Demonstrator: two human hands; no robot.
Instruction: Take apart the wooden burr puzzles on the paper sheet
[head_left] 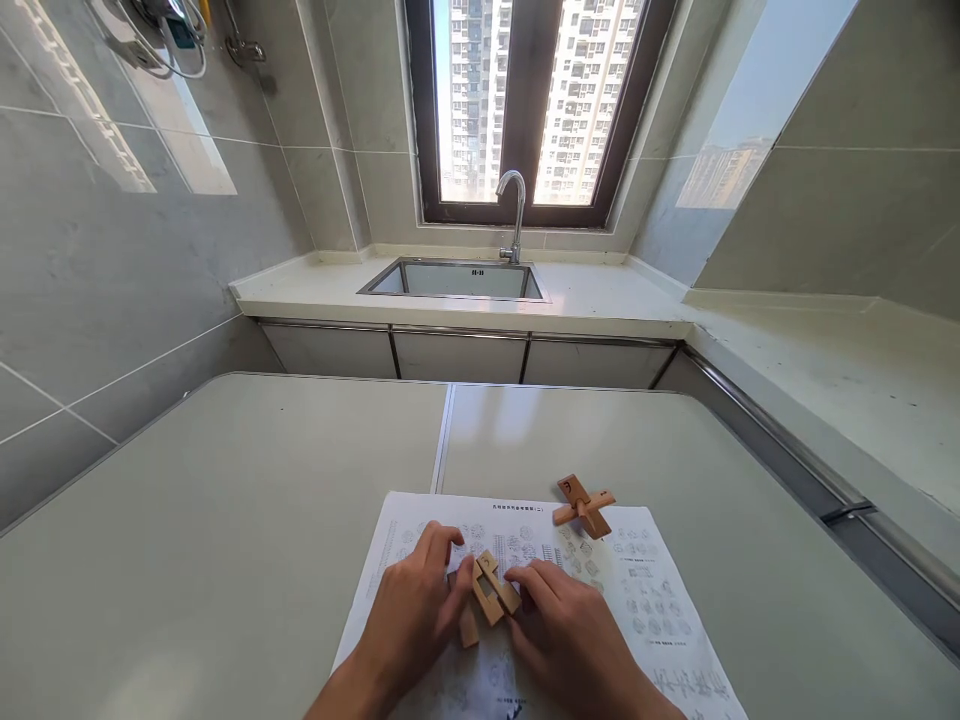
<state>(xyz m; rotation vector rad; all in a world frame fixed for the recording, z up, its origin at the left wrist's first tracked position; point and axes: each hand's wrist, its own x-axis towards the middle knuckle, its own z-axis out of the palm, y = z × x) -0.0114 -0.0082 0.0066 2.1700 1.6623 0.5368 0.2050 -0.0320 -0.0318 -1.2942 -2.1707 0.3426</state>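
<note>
Pale table (225,520), printed sheet (634,640), two bare hands, wooden pieces.
Sheet: on table, beneath the fingers. Left hand (412,605): fingers curled, thumb and index parted, thumb tip at the notched pieces. Right hand (566,625): fingers bent, index tip at their other side; whether either hand pinches, cannot tell. Crossed wooden assembly (581,508): beyond right fingers. Notched pieces (489,598): between both hands' fingertips. Single block (468,628): beside left thumb, partly hidden.

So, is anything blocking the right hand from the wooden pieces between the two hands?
Nothing visible: the right hand is right at the wooden pieces. The crossed wooden assembly lies beyond, at the far edge of the paper sheet, out of the way.
</note>
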